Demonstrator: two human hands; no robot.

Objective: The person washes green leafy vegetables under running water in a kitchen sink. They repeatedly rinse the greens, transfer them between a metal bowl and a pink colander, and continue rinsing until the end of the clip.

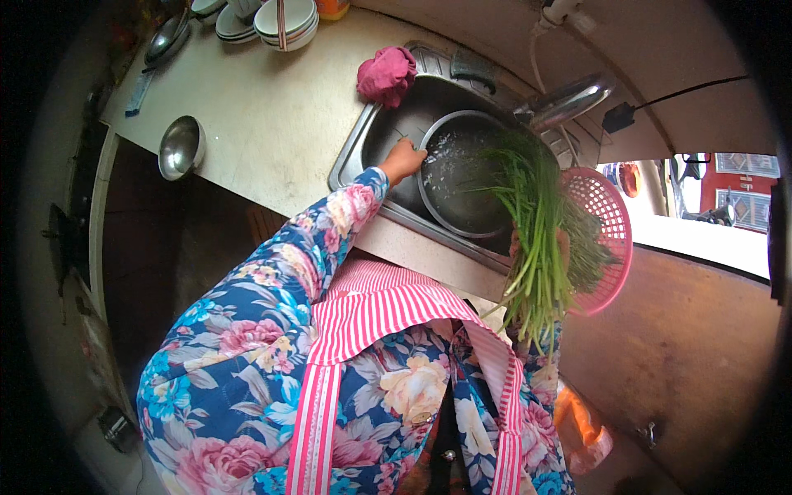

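A round metal basin (461,185) with water in it sits in the stainless steel sink (387,130). My left hand (405,159) has its fingers closed on the basin's left rim; a small green bit shows by the fingers. A big bunch of long, thin green stalks (535,229) hangs over the basin's right side, with my right hand (562,247) around it, mostly hidden behind the stalks. Just right of the bunch, a pink plastic colander (622,247) holds more thin greens (585,241).
The faucet (572,102) reaches over the sink's back right. A crumpled pink cloth (388,75) lies at the sink's upper left corner. Along the counter (272,105) stand a metal bowl (180,148) near the front edge and stacked bowls (288,28) at the back.
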